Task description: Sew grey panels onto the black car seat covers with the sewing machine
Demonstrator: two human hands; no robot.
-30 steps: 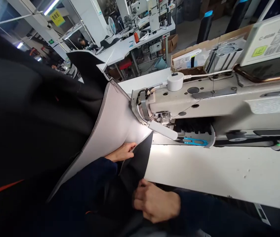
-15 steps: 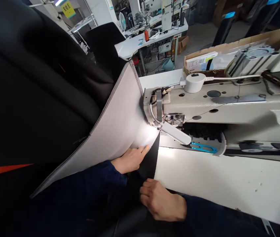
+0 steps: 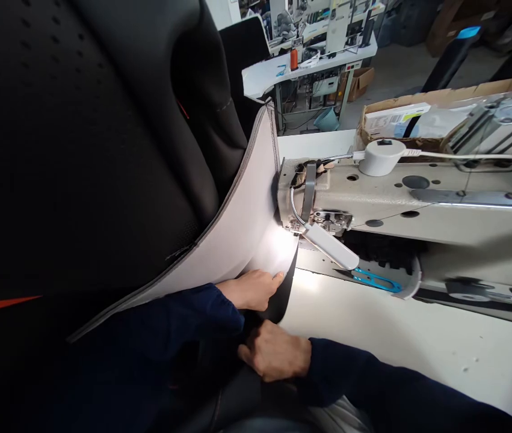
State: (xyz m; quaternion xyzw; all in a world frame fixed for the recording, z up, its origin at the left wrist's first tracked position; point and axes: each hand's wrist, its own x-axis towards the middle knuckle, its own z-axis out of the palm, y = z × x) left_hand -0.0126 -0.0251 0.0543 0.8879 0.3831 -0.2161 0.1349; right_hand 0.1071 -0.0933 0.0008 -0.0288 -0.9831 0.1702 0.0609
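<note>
A large black perforated car seat cover (image 3: 115,156) fills the left side. Its light grey backing panel (image 3: 237,234) curves down to the needle area of a sewing machine (image 3: 328,192). At the lower edge of that panel lies my left hand (image 3: 256,290), one finger stretched toward the needle, the others curled over the material. Below and nearer to me, my right hand (image 3: 278,352) is closed on the black part of the cover; its fingertips are hidden. The machine's lamp (image 3: 332,245) lights the panel brightly, and the needle itself does not show clearly.
Blue thread snips (image 3: 377,279) lie under the machine arm, on the white table (image 3: 373,337). Behind the arm stands a cardboard box (image 3: 445,99) with packets. Another sewing table (image 3: 310,66) with an orange thread cone (image 3: 293,59) is farther back.
The view has shifted, so the machine sits farther right. More of the black cover rises at the left. My right hand has moved left, closer beneath my left hand.
</note>
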